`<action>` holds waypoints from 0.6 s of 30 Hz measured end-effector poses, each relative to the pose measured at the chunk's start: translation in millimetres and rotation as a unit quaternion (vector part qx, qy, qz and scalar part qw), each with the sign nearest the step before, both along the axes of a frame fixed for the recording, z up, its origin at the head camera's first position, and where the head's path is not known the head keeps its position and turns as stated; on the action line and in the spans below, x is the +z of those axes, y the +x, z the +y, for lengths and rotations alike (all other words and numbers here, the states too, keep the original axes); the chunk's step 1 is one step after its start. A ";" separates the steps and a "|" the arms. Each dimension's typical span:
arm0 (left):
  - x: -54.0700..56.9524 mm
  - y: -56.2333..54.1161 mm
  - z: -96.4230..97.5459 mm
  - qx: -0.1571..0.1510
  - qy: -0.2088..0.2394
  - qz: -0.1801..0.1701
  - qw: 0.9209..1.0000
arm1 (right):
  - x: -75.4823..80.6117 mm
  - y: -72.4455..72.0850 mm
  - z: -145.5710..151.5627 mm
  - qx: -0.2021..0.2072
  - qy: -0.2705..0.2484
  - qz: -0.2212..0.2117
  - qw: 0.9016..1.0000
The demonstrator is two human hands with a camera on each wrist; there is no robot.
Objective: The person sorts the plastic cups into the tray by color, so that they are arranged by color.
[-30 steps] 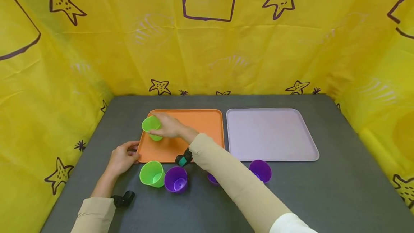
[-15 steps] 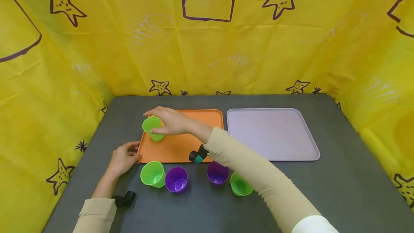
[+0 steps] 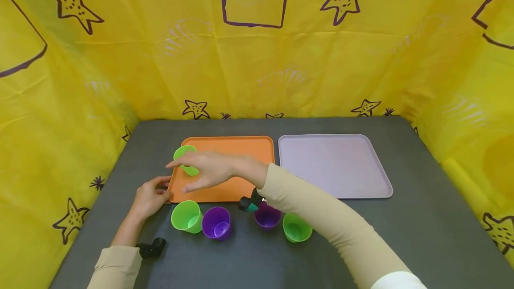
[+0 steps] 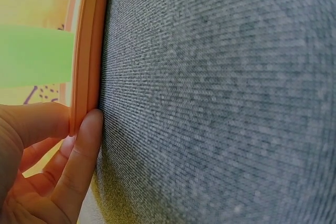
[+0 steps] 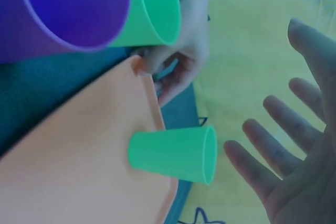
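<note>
My left hand point(image 3: 150, 197) pinches the near left corner of the orange tray point(image 3: 245, 150). In the left wrist view its thumb lies on one side of the rim and a fingertip point(image 4: 90, 121) on the other. A light green plastic cup point(image 5: 167, 153) stands upright on the tray's left side. Above the tray, my right hand point(image 3: 213, 168) is spread and holds nothing; in the head view it partly hides this cup. The right wrist view shows its fingers point(image 5: 291, 121) apart from the cup.
Before the trays stand a green cup point(image 3: 187, 218) beside a purple cup point(image 3: 217, 224), then another purple cup point(image 3: 267, 217) and green cup point(image 3: 297, 229) near my right sleeve point(image 3: 321, 213). A pale lilac tray point(image 3: 335, 166) lies right of the orange one. Yellow cloth point(image 3: 257, 70) surrounds the table.
My right hand has let go of the green cup on the orange tray, opened its fingers and moved slightly back toward me. The left hand stays at the tray's corner.
</note>
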State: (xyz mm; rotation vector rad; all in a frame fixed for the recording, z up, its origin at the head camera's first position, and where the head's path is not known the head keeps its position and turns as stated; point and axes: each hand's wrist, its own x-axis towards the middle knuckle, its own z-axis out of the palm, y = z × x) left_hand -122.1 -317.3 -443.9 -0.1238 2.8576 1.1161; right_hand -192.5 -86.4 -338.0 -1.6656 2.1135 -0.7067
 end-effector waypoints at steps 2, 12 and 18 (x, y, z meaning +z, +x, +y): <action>0.1 0.4 -0.5 0.000 -0.005 0.000 1.000 | -0.7 4.3 0.3 0.012 0.011 -0.002 1.000; -0.8 1.7 -2.5 -0.003 -0.014 0.008 1.000 | -8.2 24.7 -2.4 0.045 0.092 -0.020 0.995; -3.5 -0.3 -2.5 -0.008 -0.008 0.027 1.000 | -19.1 31.8 -7.5 0.077 0.107 -0.011 0.991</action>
